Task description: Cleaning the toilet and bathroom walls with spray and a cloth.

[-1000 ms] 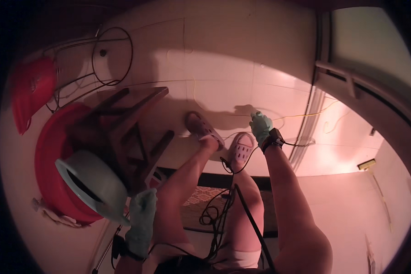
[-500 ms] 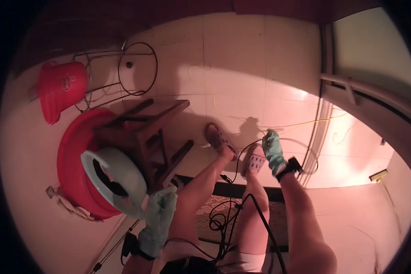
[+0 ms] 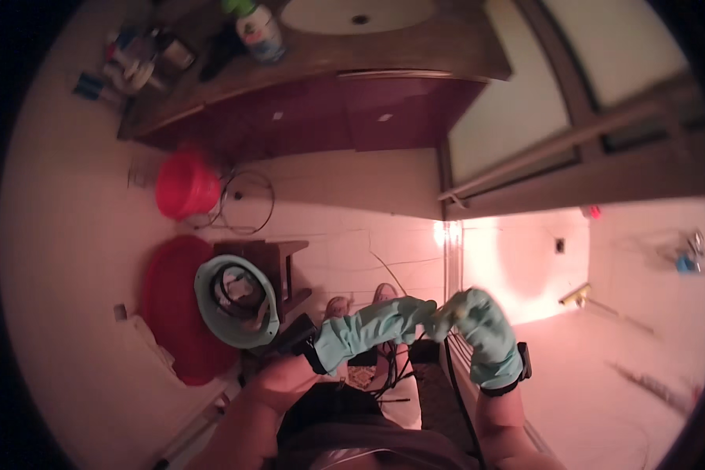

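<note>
Both my hands wear pale green rubber gloves and meet in front of my body. My left hand (image 3: 395, 319) reaches in from the left, its fingers bent toward the other glove. Bent at the wrist, my right hand (image 3: 471, 312) has its fingers curled against the left fingertips. Whatever lies between them is too small or hidden to make out. Black cables (image 3: 450, 359) hang just beneath the gloves. A light green basin (image 3: 252, 338) with dark and pale items inside rests on a dark wooden stool (image 3: 283, 258), left of my left forearm.
Beside the stool sits a wide red tub (image 3: 164, 313). Farther back are a red bucket (image 3: 188, 188) and a wire rack (image 3: 251, 223). A purple cabinet (image 3: 305, 113) with a sink (image 3: 360, 6) and bottle (image 3: 258, 33) spans the far side. On the right, a yellow-headed squeegee (image 3: 576, 295) lies near the wall.
The view has lifted, bringing the sink cabinet in. My left hand has moved right, away from the basin, and my right hand has come in to meet it.
</note>
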Demonstrator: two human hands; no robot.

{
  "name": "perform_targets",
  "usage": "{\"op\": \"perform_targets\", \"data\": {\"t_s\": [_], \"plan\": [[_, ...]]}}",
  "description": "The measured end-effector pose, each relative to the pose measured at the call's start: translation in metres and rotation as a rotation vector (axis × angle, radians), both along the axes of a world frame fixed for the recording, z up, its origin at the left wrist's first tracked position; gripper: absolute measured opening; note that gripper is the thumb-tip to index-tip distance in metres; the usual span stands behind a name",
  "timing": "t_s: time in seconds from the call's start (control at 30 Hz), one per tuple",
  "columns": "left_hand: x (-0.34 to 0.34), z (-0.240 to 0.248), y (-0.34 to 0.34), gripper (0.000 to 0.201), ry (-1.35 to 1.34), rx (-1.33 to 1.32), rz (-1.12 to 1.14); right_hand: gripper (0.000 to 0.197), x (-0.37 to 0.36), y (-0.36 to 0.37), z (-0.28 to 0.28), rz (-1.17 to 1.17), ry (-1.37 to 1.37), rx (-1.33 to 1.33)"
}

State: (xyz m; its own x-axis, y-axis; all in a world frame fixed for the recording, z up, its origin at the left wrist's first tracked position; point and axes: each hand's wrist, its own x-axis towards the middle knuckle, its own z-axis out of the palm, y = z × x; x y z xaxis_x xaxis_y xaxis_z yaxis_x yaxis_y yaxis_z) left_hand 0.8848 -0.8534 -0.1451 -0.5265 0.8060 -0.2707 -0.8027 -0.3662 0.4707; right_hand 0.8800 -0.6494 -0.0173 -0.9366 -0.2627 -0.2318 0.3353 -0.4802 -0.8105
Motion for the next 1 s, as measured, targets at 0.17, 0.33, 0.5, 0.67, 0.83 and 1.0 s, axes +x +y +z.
{"op": "perform_targets", "data": {"t_s": [0.17, 0.33, 0.5, 0.67, 0.83, 1.0], "plan": [[-0.045, 0.115, -0.02, 0.023, 0.324, -0.33, -0.335, 0.005, 0.044, 0.048, 0.109, -0.571, 0.227, 0.009], [-0.07, 0.16, -0.039, 0.026, 0.579, -0.562, -0.409, 0.007, 0.198, 0.101, 0.186, -1.174, 0.356, -0.04], [-0.066, 0.18, 0.001, 0.032, 0.808, -0.697, -0.552, 0.016, 0.383, 0.092, 0.24, -1.47, 0.561, -0.006], [-0.01, 0.205, 0.072, 0.035, 1.046, -0.634, -0.746, 0.019, 0.638, 0.086, 0.209, -2.22, 0.519, 0.162], [0.124, 0.242, 0.161, 0.039, 1.273, -0.518, -0.933, 0.025, 0.763, 0.029, 0.184, -2.65, 0.415, 0.33], [0.326, 0.279, 0.257, 0.041, 1.224, -0.16, -1.258, 0.03, 0.777, 0.027, 0.178, -1.996, -0.67, 1.564]]}}
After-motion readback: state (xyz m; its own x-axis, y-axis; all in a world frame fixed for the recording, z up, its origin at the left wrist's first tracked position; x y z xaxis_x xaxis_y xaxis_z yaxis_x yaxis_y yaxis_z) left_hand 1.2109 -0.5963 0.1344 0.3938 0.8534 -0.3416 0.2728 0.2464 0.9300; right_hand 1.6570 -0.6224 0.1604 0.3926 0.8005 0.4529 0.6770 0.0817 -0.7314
